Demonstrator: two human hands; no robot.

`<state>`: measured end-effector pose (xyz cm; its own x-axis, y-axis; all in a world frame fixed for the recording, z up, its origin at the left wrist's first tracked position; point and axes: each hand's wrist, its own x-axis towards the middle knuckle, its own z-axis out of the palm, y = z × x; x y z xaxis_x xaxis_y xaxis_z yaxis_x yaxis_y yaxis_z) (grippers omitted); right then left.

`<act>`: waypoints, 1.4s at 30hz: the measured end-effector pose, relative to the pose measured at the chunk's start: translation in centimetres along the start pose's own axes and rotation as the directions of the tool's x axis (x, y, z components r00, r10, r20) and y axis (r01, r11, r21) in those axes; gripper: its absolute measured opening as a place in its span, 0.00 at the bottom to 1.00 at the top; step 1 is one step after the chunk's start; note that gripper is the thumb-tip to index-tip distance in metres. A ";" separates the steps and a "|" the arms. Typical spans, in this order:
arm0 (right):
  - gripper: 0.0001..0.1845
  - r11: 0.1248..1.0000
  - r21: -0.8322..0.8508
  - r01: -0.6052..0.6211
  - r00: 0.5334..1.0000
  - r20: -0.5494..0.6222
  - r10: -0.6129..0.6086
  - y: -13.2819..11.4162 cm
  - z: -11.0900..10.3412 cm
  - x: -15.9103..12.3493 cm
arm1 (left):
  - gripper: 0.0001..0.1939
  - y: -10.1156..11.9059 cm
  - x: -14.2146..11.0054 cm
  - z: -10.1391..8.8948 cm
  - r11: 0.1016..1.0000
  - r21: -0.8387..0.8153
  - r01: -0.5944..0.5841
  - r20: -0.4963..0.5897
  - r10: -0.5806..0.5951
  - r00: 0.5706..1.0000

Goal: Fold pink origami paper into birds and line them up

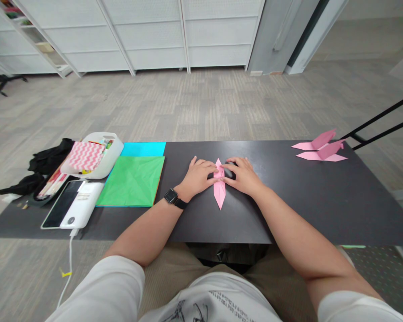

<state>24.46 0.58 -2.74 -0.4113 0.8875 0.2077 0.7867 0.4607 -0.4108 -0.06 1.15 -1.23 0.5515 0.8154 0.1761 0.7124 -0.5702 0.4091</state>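
A narrow strip of folded pink origami paper (220, 193), pointed at both ends, lies lengthwise on the dark table in front of me. My left hand (198, 177) grips its left edge with thumb and index finger. From the other side, the thumb and fingertips of my right hand (243, 177) hold the right edge. Small creases and flaps show between the fingertips, partly covered by them. Two finished-looking pink folded paper figures (322, 150), with raised parts, rest at the table's far right corner.
Left of my hands lies a stack of coloured paper, green sheet (130, 181) on top and blue beneath. Beyond it stand a white basket (112, 156), a phone (62, 203), a white power bank (83, 205) with a cable, and black cloth (50, 156). The dark table (289, 205) ends close to my lap.
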 end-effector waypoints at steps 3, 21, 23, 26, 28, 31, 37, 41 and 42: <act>0.23 1.000 -0.015 -0.017 1.000 0.010 0.017 0.2 0.1 0.0 | 0.14 0.1 0.0 -0.1 1.000 -0.004 0.003 0.000 -0.003 1.000; 0.21 0.994 0.042 -0.099 0.992 -0.069 0.101 0.4 0.5 0.2 | 0.16 0.2 -0.3 -0.4 0.999 0.023 0.038 -0.037 -0.037 0.999; 0.17 0.992 0.066 -0.105 0.991 -0.071 0.110 0.3 0.8 0.4 | 0.16 0.2 -0.3 -0.3 0.999 0.021 0.035 -0.038 -0.034 0.999; 0.15 0.976 0.167 -0.142 0.984 -0.086 0.158 0.3 1.1 0.7 | 0.20 0.2 -0.3 -0.1 0.999 0.007 0.036 -0.044 -0.036 0.998; 0.14 0.955 0.245 -0.164 0.978 -0.086 0.190 0.4 0.9 1.0 | 0.24 0.3 -0.3 0.0 0.999 -0.013 0.049 -0.052 -0.049 0.997; 0.11 0.916 0.369 -0.155 0.975 -0.093 0.203 0.2 0.3 1.2 | 0.29 0.4 -0.3 0.0 0.996 -0.050 0.072 -0.065 -0.075 0.995; 0.06 0.813 0.575 -0.093 0.985 -0.066 0.159 -1.1 -1.2 1.0 | 0.29 0.6 -0.3 -0.4 0.993 -0.061 0.097 -0.103 -0.103 0.989; 0.11 0.709 0.704 -0.040 0.983 -0.102 0.156 -1.9 -2.0 0.6 | 0.12 1.0 -0.2 -1.0 0.988 -0.154 0.007 -0.126 -0.026 0.992; 0.12 0.684 0.729 -0.025 0.978 -0.123 0.166 -2.1 -2.1 0.5 | 0.10 1.2 -0.2 -1.2 0.980 -0.198 -0.027 -0.142 -0.002 0.990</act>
<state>23.62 0.10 0.10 -0.2148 0.9456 0.2442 0.2125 0.2893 -0.9333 0.16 0.45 0.25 0.4831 0.8224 0.3005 0.5972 -0.5605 0.5737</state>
